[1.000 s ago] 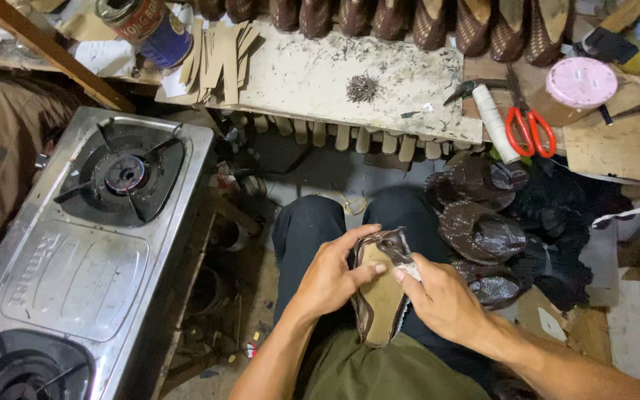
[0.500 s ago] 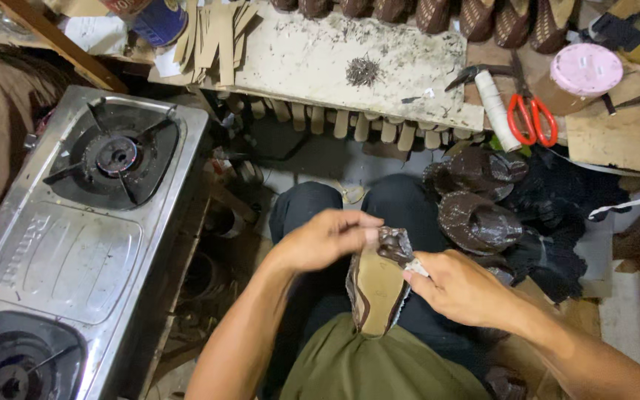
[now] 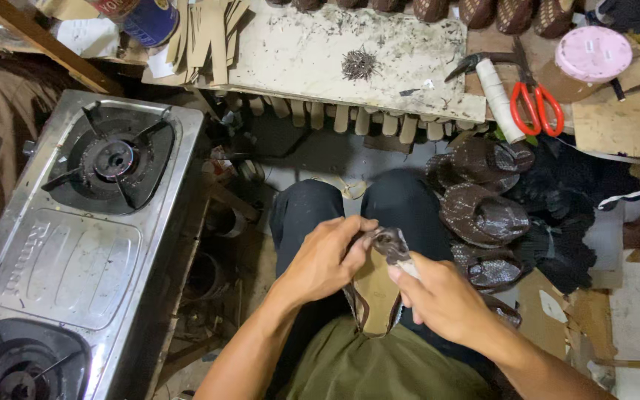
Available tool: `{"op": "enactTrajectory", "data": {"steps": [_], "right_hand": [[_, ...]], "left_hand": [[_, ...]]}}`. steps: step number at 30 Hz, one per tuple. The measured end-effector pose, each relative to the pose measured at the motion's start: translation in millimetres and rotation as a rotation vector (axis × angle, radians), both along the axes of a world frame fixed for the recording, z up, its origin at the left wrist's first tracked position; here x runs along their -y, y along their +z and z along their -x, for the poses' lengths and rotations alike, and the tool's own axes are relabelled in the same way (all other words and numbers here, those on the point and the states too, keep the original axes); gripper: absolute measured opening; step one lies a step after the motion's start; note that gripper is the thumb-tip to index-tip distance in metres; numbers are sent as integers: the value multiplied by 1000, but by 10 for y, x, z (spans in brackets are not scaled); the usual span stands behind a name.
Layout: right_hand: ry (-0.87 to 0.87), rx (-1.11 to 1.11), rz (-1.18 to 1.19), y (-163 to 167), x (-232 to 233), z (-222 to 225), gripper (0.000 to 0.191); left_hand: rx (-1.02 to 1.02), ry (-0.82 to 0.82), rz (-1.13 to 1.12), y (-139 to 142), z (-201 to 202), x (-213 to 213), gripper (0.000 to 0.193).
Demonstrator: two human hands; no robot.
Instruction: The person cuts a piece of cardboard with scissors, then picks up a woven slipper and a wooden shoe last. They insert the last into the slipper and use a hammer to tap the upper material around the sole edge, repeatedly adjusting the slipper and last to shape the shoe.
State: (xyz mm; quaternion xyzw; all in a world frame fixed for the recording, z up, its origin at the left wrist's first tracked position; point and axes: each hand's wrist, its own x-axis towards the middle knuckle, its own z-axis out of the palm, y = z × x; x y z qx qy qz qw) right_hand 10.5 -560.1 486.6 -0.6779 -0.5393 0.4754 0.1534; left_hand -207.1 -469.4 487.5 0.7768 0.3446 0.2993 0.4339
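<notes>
The person sits with a half-made shoe standing sole-up on the lap, its long axis running from the belly out toward the knees, toe end away from the body. The left hand curls around the shoe's left side near the toe, thumb and fingers closed on the dark upper material bunched there. The right hand closes from the other side, slightly nearer the body, gripping a small pale-handled tool whose tip meets the gathered material at the toe; what kind of tool it is cannot be made out. Both hands touch the shoe, so neither has any reach to cover. The heel end is hidden behind the right wrist and the olive shirt. Just beside the right knee lies a pile of dark woven shoe uppers. A two-burner gas stove sits to the left, and red-handled scissors rest near the right edge of the workbench ahead.
</notes>
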Motion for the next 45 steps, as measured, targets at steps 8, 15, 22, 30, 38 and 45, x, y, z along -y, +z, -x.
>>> {"op": "enactTrajectory", "data": {"steps": [8,15,22,30,38,45], "right_hand": [[141,222,-388,514,-169,195,25],[186,775,-1201,172,217,47,26],[36,178,-343,-788,418,-271,28],[-174,131,75,-893,579,-834,34],[-598,-1389,105,-864,267,-227,58],[-434,-831,-475,-321,216,22,56]], "left_hand": [[3,-36,234,-2,104,-24,59],[-63,21,330,-76,113,-93,61],[152,23,452,-340,214,-46,56],[620,273,532,-541,339,-218,52],[1140,279,453,-277,182,-197,65],[1372,402,920,-561,-1,428,72]]}}
